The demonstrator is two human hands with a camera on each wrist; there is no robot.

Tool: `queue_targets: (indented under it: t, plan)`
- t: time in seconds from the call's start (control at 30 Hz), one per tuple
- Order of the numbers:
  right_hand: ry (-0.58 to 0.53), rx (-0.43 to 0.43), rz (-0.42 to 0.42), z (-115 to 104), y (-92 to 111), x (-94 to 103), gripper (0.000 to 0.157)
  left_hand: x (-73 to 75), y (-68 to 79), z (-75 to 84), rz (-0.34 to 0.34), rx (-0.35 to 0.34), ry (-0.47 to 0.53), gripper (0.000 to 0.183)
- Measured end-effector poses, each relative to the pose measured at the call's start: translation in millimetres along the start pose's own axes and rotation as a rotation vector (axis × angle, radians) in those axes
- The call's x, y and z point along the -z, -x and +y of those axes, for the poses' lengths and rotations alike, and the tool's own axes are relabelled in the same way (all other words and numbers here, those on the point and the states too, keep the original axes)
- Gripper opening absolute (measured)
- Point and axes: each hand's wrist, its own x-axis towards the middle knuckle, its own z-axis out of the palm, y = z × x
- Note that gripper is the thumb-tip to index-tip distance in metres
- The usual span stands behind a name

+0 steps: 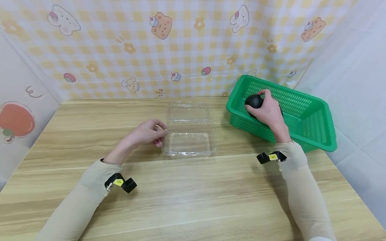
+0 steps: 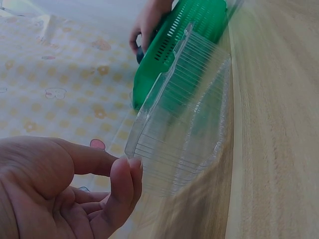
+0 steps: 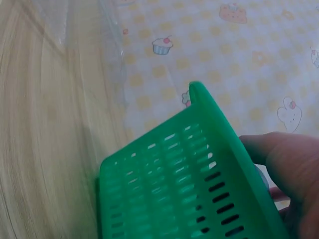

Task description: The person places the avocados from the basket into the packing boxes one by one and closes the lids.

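My right grip (image 1: 269, 108) is curled round a black ball (image 1: 254, 101), thumb on its near side and fingers over the far side, inside the left end of the green basket (image 1: 313, 124). My left grip (image 1: 149, 133), to the left of the basket, pinches the rim of the clear container (image 1: 190, 142) at its side away from the basket, thumb against forefinger, the other fingers loosely bent.

My right forearm, in its beige sleeve (image 1: 304, 190), reaches up from the near side of the basket, wrist above the near wall. My left forearm slants in from farther left, palm turned toward the container.

That container lies left of the basket on the table (image 1: 193, 197), its lid laid back toward the checked cloth (image 1: 187, 57) that hangs behind the basket. The basket's slotted wall stands between my right wrist's camera and the ball, hiding most of it. A dark patch also shows past my right knuckles, within the basket; I cannot tell what it is.
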Motion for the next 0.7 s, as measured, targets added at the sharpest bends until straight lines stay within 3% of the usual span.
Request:
queue_targets:
  t: [0.17,0.7]
  plan:
    - [-0.021,0.044,0.055,-4.6,1.3,-2.4,0.067,-0.2,-1.3,-0.8,0.0,0.001,0.005,0.031]
    - [-0.092,0.072,0.18,-18.2,6.6,-7.6,0.06,0.7,-2.2,-1.0,-0.005,0.008,0.017,0.032]
